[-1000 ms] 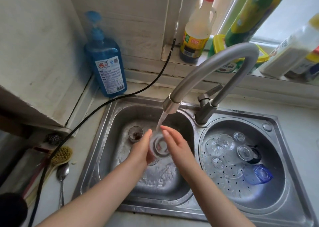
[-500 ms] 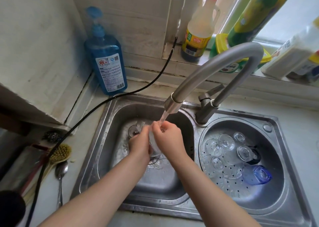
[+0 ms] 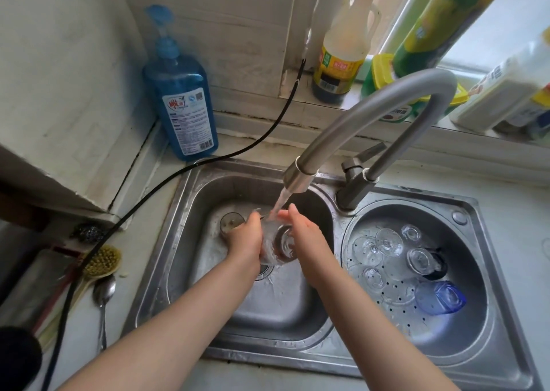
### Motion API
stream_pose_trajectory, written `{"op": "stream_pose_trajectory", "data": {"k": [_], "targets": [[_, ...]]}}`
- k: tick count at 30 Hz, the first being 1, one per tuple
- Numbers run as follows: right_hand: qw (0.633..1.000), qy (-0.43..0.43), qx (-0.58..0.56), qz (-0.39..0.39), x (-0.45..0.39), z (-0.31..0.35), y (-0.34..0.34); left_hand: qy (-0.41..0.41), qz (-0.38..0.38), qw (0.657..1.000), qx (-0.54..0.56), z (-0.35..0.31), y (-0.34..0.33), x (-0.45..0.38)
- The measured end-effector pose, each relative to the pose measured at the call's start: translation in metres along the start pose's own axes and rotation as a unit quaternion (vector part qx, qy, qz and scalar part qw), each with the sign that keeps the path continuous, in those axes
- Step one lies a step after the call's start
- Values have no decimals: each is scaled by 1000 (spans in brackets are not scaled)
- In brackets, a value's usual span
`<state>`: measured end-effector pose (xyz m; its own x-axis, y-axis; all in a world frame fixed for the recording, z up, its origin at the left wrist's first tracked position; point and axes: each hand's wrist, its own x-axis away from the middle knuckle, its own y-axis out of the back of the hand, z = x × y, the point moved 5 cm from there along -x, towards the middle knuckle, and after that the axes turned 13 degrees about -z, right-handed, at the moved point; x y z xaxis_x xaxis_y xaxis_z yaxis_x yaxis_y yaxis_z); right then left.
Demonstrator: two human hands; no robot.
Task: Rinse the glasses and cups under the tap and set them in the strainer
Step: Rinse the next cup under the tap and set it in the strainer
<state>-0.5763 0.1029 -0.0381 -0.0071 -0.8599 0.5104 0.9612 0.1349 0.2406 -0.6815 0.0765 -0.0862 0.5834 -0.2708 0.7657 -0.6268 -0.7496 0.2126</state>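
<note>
Glass [image 3: 278, 246] sits tilted under the tap [image 3: 300, 179], gripped by the left hand [image 3: 248, 237], right hand [image 3: 306, 236] flat against it, strainer [image 3: 446, 331] off right.

Both forearms come in from 6 o'clock and meet near the centre. The left hand [image 3: 246, 239] curls its fingers around a clear glass [image 3: 278, 243], and the right hand [image 3: 303, 236], at its 3 o'clock, presses it with straight fingers.

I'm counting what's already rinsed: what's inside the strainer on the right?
The strainer holds several clear glasses upside down and a blue cup. A dark item behind one glass is mostly covered.
</note>
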Motion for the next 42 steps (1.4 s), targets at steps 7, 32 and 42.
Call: {"op": "stream_pose_trajectory", "data": {"k": [7, 32, 42], "targets": [[998, 18, -47, -22, 11, -18, 14, -166, 12, 984, -59, -25, -9, 11], [816, 397, 420, 3, 6, 39, -17, 34, 193, 977, 84, 13, 41, -6], [792, 364, 473, -126, 39, -28, 39, -32, 217, 972, -87, 30, 18, 17]]}}
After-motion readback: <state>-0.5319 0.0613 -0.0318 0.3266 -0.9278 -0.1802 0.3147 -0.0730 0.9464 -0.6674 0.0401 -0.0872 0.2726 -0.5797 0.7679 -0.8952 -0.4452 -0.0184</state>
